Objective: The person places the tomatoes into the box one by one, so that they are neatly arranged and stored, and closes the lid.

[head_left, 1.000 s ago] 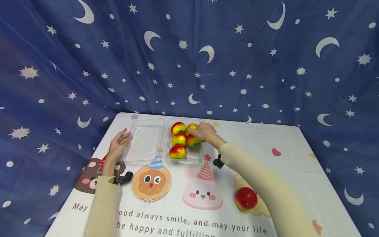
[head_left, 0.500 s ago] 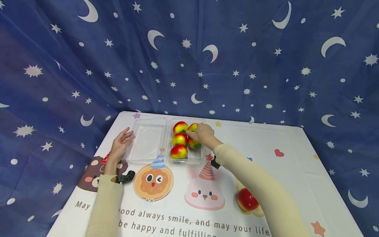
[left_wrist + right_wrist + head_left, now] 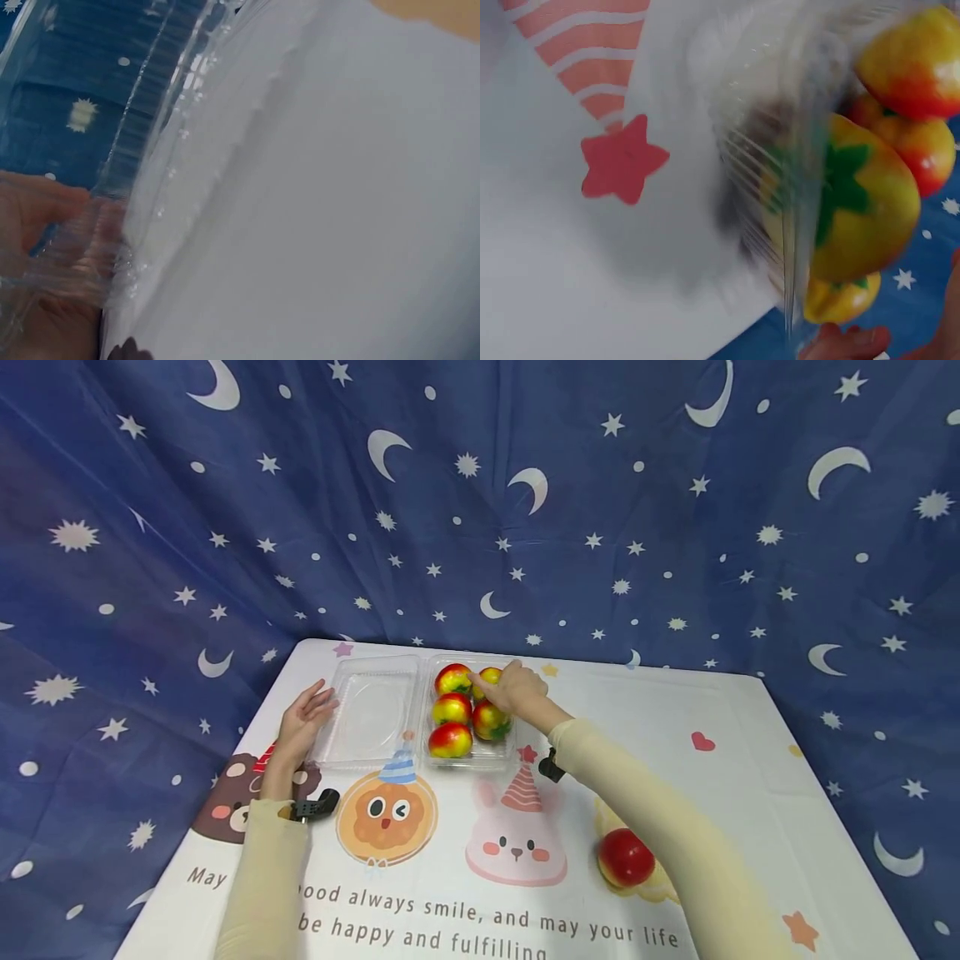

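In the head view, a clear plastic clamshell box (image 3: 471,762) lies unfolded on the table. Several yellow-and-red fruits with green leafy caps, like persimmons, sit in it, including one at the front right (image 3: 491,720). My right hand (image 3: 517,692) hovers over the box's back right corner with its thumb spread out, partly covering the back right fruit (image 3: 491,677). In the right wrist view, its fingertips show below a fruit (image 3: 866,199), with no fruit between them. At the left edge of the lid (image 3: 372,758) is my left hand (image 3: 303,720), fingers loosely extended; the left wrist view shows them through clear plastic.
One red fruit (image 3: 626,857) stands at the front right, beside my right forearm. A white printed cloth (image 3: 600,697) covers the table. Behind it hangs a blue curtain (image 3: 570,577) with moons and stars.
My right hand has lifted slightly and drawn off the front right fruit, which now shows more fully. The left hand stays by the lid's edge. The view shifts a little.
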Demonstrator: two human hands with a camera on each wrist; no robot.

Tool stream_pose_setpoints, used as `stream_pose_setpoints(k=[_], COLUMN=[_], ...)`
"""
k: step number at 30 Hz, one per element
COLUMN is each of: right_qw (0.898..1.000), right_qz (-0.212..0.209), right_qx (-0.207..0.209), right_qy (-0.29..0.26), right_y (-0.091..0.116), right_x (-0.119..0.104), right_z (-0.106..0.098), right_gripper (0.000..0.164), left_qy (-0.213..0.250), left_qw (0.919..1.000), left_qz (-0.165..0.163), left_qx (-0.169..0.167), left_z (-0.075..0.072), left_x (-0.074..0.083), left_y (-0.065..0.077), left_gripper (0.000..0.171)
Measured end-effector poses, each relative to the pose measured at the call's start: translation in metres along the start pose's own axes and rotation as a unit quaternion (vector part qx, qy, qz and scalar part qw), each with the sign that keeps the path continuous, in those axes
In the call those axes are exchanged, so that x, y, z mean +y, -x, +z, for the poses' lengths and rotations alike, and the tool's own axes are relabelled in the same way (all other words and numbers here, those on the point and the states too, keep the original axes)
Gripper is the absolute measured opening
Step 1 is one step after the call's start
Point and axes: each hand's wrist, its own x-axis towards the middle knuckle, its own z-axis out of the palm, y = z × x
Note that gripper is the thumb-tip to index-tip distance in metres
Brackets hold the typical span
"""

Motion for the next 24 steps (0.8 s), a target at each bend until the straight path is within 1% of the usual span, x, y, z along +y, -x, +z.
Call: stream_pose_setpoints(k=[3, 5, 7, 10, 13, 18, 19, 21, 24], right_qw=[1.000, 0.999, 0.997, 0.993, 0.989, 0.985, 0.984, 0.981, 0.976], right_qz=[-0.022, -0.044, -0.070, -0.109, -0.129, -0.127, -0.125, -0.117, -0.098], right_qx=[-0.010, -0.015, -0.023, -0.039, -0.060, -0.087, -0.091, -0.097, -0.104], right_qy=[-0.013, -0.017, -0.017, -0.026, -0.042, -0.079, -0.090, -0.116, -0.165], right_y=[0.006, 0.011, 0.017, 0.028, 0.041, 0.069, 0.074, 0.085, 0.102], right_x=[0.009, 0.018, 0.027, 0.046, 0.068, 0.112, 0.122, 0.141, 0.170], right_z=[-0.014, -0.024, -0.033, -0.042, -0.046, -0.038, -0.035, -0.031, -0.028], right_gripper=[0.092, 0.086, 0.077, 0.062, 0.056, 0.058, 0.058, 0.056, 0.052], left_qy=[-0.006, -0.009, -0.010, -0.013, -0.021, -0.028, -0.023, -0.013, -0.015], left_qw=[1.0000, 1.0000, 1.0000, 0.9998, 0.9996, 0.9995, 0.9996, 0.9998, 0.9999], left_qz=[0.005, 0.004, 0.000, -0.007, -0.012, -0.011, -0.011, -0.009, -0.004], left_qx=[-0.001, 0.001, 0.003, 0.010, 0.017, 0.010, 0.010, 0.008, 0.003], left_z=[-0.002, -0.003, -0.004, -0.005, -0.005, -0.005, -0.005, -0.004, -0.003], left_x=[-0.001, -0.002, -0.002, -0.002, 0.000, 0.000, 0.000, -0.001, -0.002], left_y=[-0.001, -0.002, -0.003, -0.004, -0.003, 0.001, 0.002, 0.002, 0.001], left_gripper=[0.060, 0.059, 0.060, 0.061, 0.061, 0.062, 0.061, 0.061, 0.062])
